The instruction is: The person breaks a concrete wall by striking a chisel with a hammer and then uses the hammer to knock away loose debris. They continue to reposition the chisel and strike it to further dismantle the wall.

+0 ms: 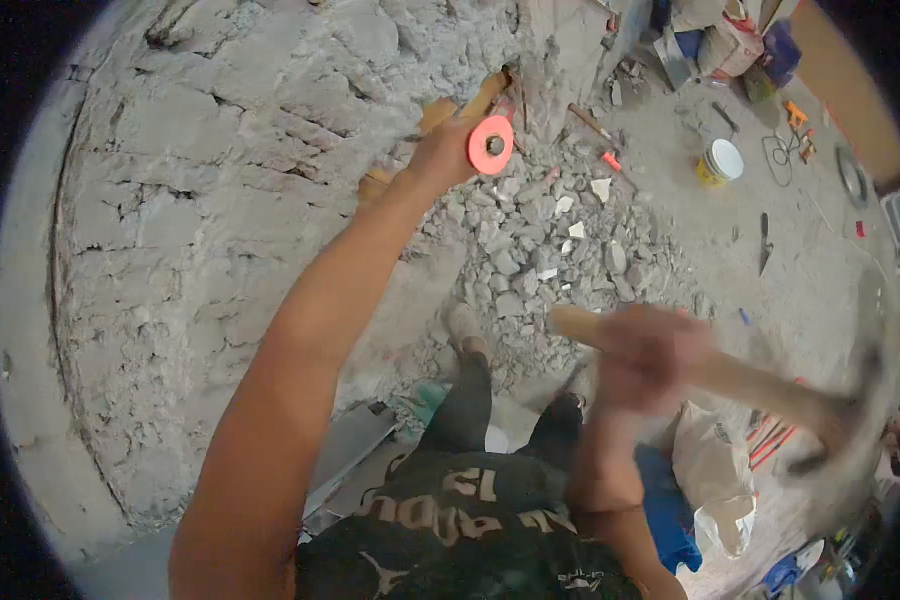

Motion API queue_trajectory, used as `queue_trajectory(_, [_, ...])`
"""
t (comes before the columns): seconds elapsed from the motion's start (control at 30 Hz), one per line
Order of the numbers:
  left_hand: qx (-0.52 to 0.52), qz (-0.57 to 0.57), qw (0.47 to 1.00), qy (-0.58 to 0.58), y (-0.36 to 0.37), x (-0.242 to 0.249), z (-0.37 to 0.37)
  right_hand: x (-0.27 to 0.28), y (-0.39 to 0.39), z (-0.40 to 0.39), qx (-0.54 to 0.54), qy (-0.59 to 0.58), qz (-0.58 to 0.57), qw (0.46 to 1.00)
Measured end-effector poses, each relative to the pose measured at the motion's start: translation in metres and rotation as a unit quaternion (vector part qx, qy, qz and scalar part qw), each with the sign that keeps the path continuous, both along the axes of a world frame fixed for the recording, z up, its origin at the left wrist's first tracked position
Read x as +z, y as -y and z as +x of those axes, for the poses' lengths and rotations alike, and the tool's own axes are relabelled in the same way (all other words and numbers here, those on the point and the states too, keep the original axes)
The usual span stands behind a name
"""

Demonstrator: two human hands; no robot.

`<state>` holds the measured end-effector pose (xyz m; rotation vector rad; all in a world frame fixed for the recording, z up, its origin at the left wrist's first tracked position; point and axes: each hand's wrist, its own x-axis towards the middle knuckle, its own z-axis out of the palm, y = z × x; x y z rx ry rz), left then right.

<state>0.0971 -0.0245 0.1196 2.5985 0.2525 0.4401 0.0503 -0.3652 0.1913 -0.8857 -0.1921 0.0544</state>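
My left hand (444, 155) is wrapped round a chisel with a round pink hand guard (479, 160), held against the rough wall (240, 150). The struck end of the chisel pokes through the guard's middle, and its tip is hard to make out at the wall. My right hand (655, 358), smeared by motion, grips the wooden handle of a hammer (760, 390). The hammer's blurred head is out to the right, well apart from the chisel. Broken grey rubble (560, 245) lies at the foot of the wall, by my boots.
A white and yellow bucket (725, 162) stands on the floor at right. Farther back are bags (730, 48) and an orange tool (795, 113). A long-handled tool (592, 122) lies near the rubble. White sacks (708, 455) lie beside my right arm.
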Motion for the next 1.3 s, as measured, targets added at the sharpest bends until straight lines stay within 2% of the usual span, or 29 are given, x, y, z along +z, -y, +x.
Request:
queue_trajectory(0.03, [-0.021,0.006,1.0,0.007,0.005,0.009,-0.001,-0.042,-0.028,-0.017,0.034,0.048,-0.135,0.989])
queue_trajectory(0.1, [-0.044,0.009,0.999,0.011,0.008,0.007,-0.005,-0.124,-0.085,-0.049,0.07,0.183,-0.389,0.9])
queue_trajectory(0.13, [-0.047,-0.059,0.997,0.022,0.004,-0.003,-0.005,-0.12,-0.091,-0.055,0.181,-0.021,-0.302,0.936])
queue_trajectory(0.17, [-0.047,-0.145,0.988,0.035,0.001,-0.012,-0.003,-0.117,-0.093,-0.055,0.28,-0.223,-0.194,0.913])
queue_trajectory(0.23, [-0.045,-0.314,0.946,0.073,-0.005,-0.028,-0.001,-0.118,-0.072,-0.043,0.249,-0.203,-0.228,0.919])
queue_trajectory(0.27, [-0.05,-0.13,0.99,0.036,-0.002,-0.023,-0.007,-0.119,-0.051,-0.042,0.214,-0.194,-0.265,0.92])
queue_trajectory(0.33, [-0.056,0.064,0.996,0.007,-0.001,-0.01,-0.001,-0.087,-0.01,-0.024,0.133,-0.14,-0.184,0.964])
queue_trajectory(0.43, [-0.019,0.017,1.0,-0.012,0.003,-0.005,-0.002,-0.034,0.051,0.033,0.012,0.028,-0.043,0.999])
queue_trajectory(0.5, [-0.05,0.014,0.999,0.011,0.002,-0.002,-0.003,0.039,0.065,0.052,-0.095,0.048,0.134,0.985])
queue_trajectory(0.53, [-0.047,0.015,0.999,0.012,0.002,0.0,-0.003,0.061,0.074,0.06,0.013,0.104,0.22,0.97])
queue_trajectory(0.57, [-0.044,0.045,0.998,-0.003,0.002,0.001,-0.003,0.057,0.067,0.059,0.016,0.105,0.22,0.97])
queue_trajectory(0.6, [-0.041,0.076,0.996,-0.019,0.002,0.002,-0.002,0.045,0.049,0.053,-0.069,0.168,0.116,0.976])
queue_trajectory(0.63, [-0.04,0.077,0.996,-0.019,0.0,0.002,0.0,0.027,0.025,0.044,-0.155,0.227,0.011,0.961])
queue_trajectory(0.67, [-0.053,0.097,0.994,0.008,-0.001,0.002,0.001,-0.033,-0.02,0.009,-0.105,0.101,-0.06,0.988])
queue_trajectory(0.7, [-0.065,0.115,0.991,0.034,0.001,0.0,0.002,-0.091,-0.066,-0.026,-0.039,-0.021,-0.129,0.991])
queue_trajectory(0.73, [-0.065,0.115,0.991,0.033,0.003,-0.005,0.0,-0.107,-0.077,-0.039,0.111,-0.135,-0.17,0.97])
queue_trajectory(0.77, [-0.032,-0.066,0.995,0.066,0.011,-0.01,-0.003,-0.111,-0.088,-0.049,0.264,-0.229,-0.227,0.909])
queue_trajectory(0.83, [0.004,-0.228,0.967,0.117,-0.002,-0.004,0.008,-0.123,-0.081,-0.029,0.236,-0.209,-0.216,0.924])
queue_trajectory(0.87, [0.003,-0.1,0.993,0.065,0.008,-0.001,-0.007,-0.126,-0.055,-0.042,0.21,-0.227,-0.22,0.925])
queue_trajectory(0.9, [-0.009,0.039,0.999,0.026,0.012,0.005,-0.008,-0.132,-0.032,-0.042,0.138,-0.108,-0.331,0.927])
queue_trajectory(0.93, [-0.023,0.042,0.996,0.074,0.014,0.008,-0.003,-0.121,-0.013,-0.026,0.114,-0.137,-0.221,0.959])
queue_trajectory(1.0, [-0.029,0.085,0.994,0.065,0.009,0.008,0.0,-0.096,0.023,0.007,0.067,-0.174,0.015,0.982])
queue_trajectory(1.03, [-0.037,0.127,0.989,0.058,0.005,0.006,0.003,-0.063,0.038,0.027,-0.013,-0.11,-0.011,0.994])
queue_trajectory(1.1, [-0.055,0.123,0.989,0.056,0.004,0.003,0.004,0.008,0.062,0.059,-0.107,0.054,-0.016,0.993])
queue_trajectory(1.13, [-0.054,0.098,0.993,0.049,0.004,0.005,0.004,0.035,0.07,0.068,-0.1,0.121,0.025,0.987])
queue_trajectory(1.17, [-0.052,0.073,0.995,0.041,0.004,0.006,0.003,0.055,0.079,0.073,-0.015,0.14,0.177,0.974])
queue_trajectory(1.23, [-0.058,0.081,0.994,0.05,0.005,0.008,0.003,0.028,0.06,0.06,-0.05,0.153,0.138,0.977])
queue_trajectory(1.27, [-0.064,0.091,0.992,0.059,0.005,0.009,0.003,0.002,0.023,0.043,-0.136,0.136,0.052,0.98])
queue_trajectory(1.3, [-0.064,0.09,0.992,0.059,0.003,0.003,0.002,-0.044,-0.019,0.013,-0.122,0.058,-0.076,0.988])
